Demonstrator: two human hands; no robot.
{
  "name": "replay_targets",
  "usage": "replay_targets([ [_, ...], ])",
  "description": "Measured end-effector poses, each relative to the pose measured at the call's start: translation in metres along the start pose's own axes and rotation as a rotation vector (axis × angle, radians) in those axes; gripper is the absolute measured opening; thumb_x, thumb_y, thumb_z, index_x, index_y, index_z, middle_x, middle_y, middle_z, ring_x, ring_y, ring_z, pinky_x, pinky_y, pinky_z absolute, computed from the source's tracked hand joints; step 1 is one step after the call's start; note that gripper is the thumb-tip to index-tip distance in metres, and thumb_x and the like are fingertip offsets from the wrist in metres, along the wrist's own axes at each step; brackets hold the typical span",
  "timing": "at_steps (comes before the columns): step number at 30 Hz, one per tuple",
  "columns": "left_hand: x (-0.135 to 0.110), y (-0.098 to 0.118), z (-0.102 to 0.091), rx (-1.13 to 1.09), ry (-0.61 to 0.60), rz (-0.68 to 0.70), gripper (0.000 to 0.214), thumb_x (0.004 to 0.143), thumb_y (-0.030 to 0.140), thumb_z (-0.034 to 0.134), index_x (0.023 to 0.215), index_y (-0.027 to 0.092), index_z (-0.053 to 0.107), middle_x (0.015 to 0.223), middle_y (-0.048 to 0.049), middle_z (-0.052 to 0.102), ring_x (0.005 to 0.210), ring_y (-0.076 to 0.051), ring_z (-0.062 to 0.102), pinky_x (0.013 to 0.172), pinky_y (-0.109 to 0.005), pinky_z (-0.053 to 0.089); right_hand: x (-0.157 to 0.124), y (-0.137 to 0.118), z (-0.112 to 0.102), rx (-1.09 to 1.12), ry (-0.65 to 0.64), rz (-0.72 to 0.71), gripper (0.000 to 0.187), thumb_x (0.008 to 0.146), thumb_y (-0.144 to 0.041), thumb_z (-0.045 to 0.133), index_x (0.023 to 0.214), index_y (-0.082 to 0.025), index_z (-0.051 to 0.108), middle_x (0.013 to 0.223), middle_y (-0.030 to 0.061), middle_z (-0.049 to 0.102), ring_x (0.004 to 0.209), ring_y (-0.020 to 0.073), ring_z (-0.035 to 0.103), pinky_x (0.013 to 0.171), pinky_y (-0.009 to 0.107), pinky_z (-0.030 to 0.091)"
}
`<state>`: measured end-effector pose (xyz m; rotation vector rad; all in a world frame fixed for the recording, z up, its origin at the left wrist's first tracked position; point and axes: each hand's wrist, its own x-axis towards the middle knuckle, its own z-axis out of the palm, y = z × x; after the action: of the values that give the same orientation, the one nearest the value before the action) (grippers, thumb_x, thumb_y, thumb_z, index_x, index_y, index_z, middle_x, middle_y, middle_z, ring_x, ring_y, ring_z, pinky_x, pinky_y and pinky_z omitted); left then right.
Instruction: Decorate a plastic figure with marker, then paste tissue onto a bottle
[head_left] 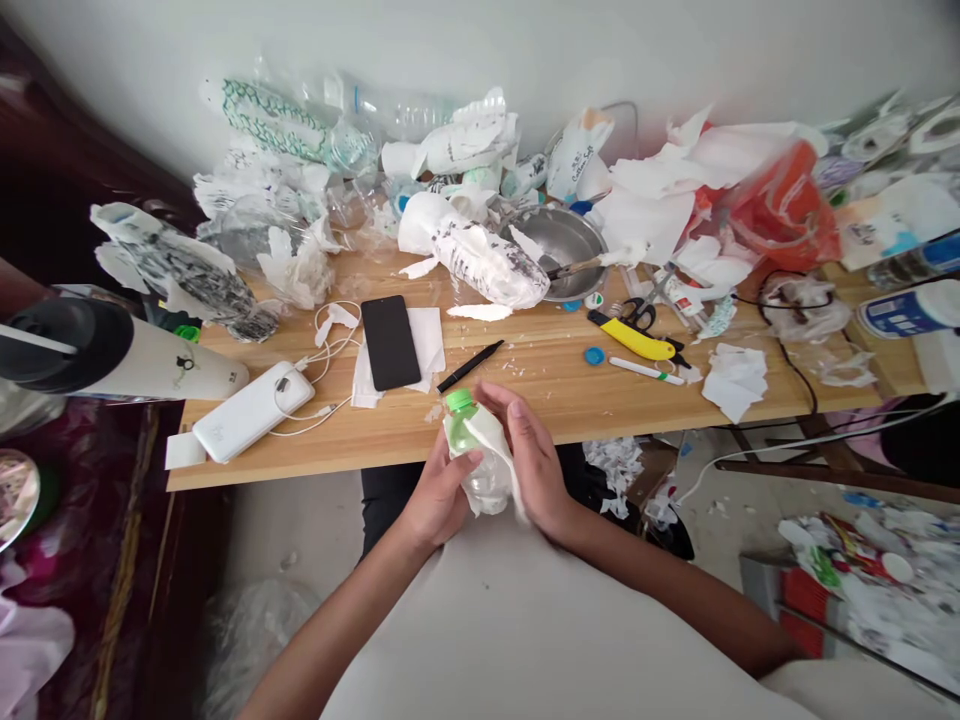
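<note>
Just off the table's front edge, a small clear plastic bottle (491, 483) with a green cap (459, 400) is held between both hands. My left hand (442, 488) grips its left side, the thumb lying across the front. On the right side my right hand (536, 462) presses a strip of white tissue (491, 432) against the bottle, fingers stretched up along it. A black pen (470, 366) lies on the table right beyond the cap. Farther back rests a white, paper-wrapped fish shape (487, 258) with dark markings, beside a metal bowl (562, 240).
A black phone (390, 343) lies on tissue, near a white power bank (253, 410) with cables. Right of centre are a yellow cutter (637, 338), black scissors (639, 313) and a marker (645, 371). A tumbler (165, 350) leans in at left. Plastic bottles and torn paper crowd the back.
</note>
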<state>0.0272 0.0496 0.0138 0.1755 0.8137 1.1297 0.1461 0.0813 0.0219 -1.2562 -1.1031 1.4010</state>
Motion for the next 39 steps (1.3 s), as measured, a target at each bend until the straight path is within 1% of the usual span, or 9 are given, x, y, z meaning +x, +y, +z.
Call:
replay_targets([
  [8, 0.004, 0.003, 0.009, 0.016, 0.071, 0.029, 0.041, 0.084, 0.032, 0.075, 0.122, 0.024, 0.060, 0.115, -0.0046, 0.072, 0.113, -0.025, 0.066, 0.097, -0.035, 0.048, 0.004, -0.002, 0.014, -0.052, 0.070, -0.026, 0.047, 0.106, -0.053, 0.031, 0.133, -0.029, 0.061, 0.145, 0.0015, 0.058, 0.138, 0.0190, 0.050, 0.121, 0.040, 0.035],
  [11, 0.000, 0.008, 0.009, 0.028, 0.022, 0.006, 0.049, 0.084, 0.034, 0.077, 0.128, 0.026, 0.058, 0.126, -0.0050, 0.069, 0.122, -0.026, 0.062, 0.103, -0.037, 0.045, 0.005, 0.001, 0.014, -0.102, 0.101, -0.062, 0.046, 0.106, -0.053, 0.030, 0.132, -0.028, 0.059, 0.147, 0.0028, 0.055, 0.139, 0.0182, 0.048, 0.122, 0.041, 0.034],
  [14, -0.004, 0.010, 0.010, 0.014, -0.035, 0.000, 0.062, 0.083, 0.052, 0.075, 0.138, 0.031, 0.054, 0.137, -0.0053, 0.065, 0.132, -0.028, 0.055, 0.107, -0.039, 0.043, 0.004, 0.001, 0.014, -0.214, 0.028, -0.090, 0.048, 0.105, -0.053, 0.033, 0.139, -0.026, 0.053, 0.152, 0.0056, 0.051, 0.144, 0.0183, 0.043, 0.124, 0.041, 0.031],
  [17, -0.005, 0.013, 0.013, -0.022, 0.013, -0.004, 0.063, 0.089, 0.070, 0.055, 0.137, 0.029, 0.058, 0.136, -0.0066, 0.066, 0.134, -0.031, 0.053, 0.109, -0.043, 0.042, 0.005, -0.003, 0.015, -0.320, -0.072, -0.095, 0.053, 0.105, -0.053, 0.035, 0.150, -0.026, 0.043, 0.159, 0.0057, 0.041, 0.150, 0.0189, 0.034, 0.127, 0.043, 0.025],
  [22, -0.001, 0.024, 0.016, -0.114, 0.095, -0.149, 0.046, 0.099, 0.052, 0.046, 0.135, 0.027, 0.061, 0.131, -0.0047, 0.069, 0.128, -0.030, 0.059, 0.106, -0.043, 0.045, 0.013, -0.007, 0.012, -0.229, -0.125, 0.051, 0.059, 0.100, -0.061, 0.042, 0.150, -0.028, 0.044, 0.160, 0.0031, 0.040, 0.151, 0.0199, 0.033, 0.128, 0.044, 0.023],
  [27, -0.001, 0.028, 0.002, -0.054, -0.030, -0.122, 0.044, 0.097, 0.045, 0.058, 0.139, 0.031, 0.057, 0.134, -0.0036, 0.067, 0.123, -0.027, 0.062, 0.101, -0.039, 0.049, 0.015, -0.012, 0.008, -0.002, -0.124, 0.146, 0.058, 0.095, -0.063, 0.051, 0.141, -0.028, 0.054, 0.155, 0.0035, 0.048, 0.146, 0.0230, 0.042, 0.125, 0.045, 0.030],
  [30, 0.001, 0.024, -0.006, -0.016, -0.058, -0.114, 0.045, 0.092, 0.048, 0.066, 0.131, 0.028, 0.064, 0.124, -0.0064, 0.072, 0.117, -0.028, 0.066, 0.096, -0.039, 0.051, 0.014, -0.015, 0.007, 0.073, -0.156, 0.172, 0.056, 0.095, -0.064, 0.053, 0.139, -0.028, 0.056, 0.153, 0.0037, 0.051, 0.145, 0.0239, 0.044, 0.124, 0.046, 0.031],
  [34, 0.005, 0.017, -0.004, -0.041, -0.027, -0.098, 0.048, 0.081, 0.055, 0.076, 0.114, 0.021, 0.072, 0.109, -0.0091, 0.077, 0.111, -0.031, 0.069, 0.098, -0.041, 0.052, 0.015, -0.011, 0.007, 0.038, -0.167, 0.122, 0.059, 0.094, -0.063, 0.053, 0.144, -0.030, 0.050, 0.157, 0.0036, 0.046, 0.148, 0.0239, 0.038, 0.126, 0.047, 0.025],
  [39, 0.005, 0.016, -0.002, -0.055, -0.015, -0.162, 0.040, 0.090, 0.048, 0.068, 0.121, 0.023, 0.072, 0.118, -0.0092, 0.076, 0.119, -0.030, 0.067, 0.107, -0.044, 0.047, 0.013, -0.008, 0.001, -0.129, -0.205, 0.120, 0.070, 0.093, -0.067, 0.053, 0.151, -0.030, 0.040, 0.164, 0.0062, 0.033, 0.153, 0.0275, 0.027, 0.127, 0.054, 0.020],
])
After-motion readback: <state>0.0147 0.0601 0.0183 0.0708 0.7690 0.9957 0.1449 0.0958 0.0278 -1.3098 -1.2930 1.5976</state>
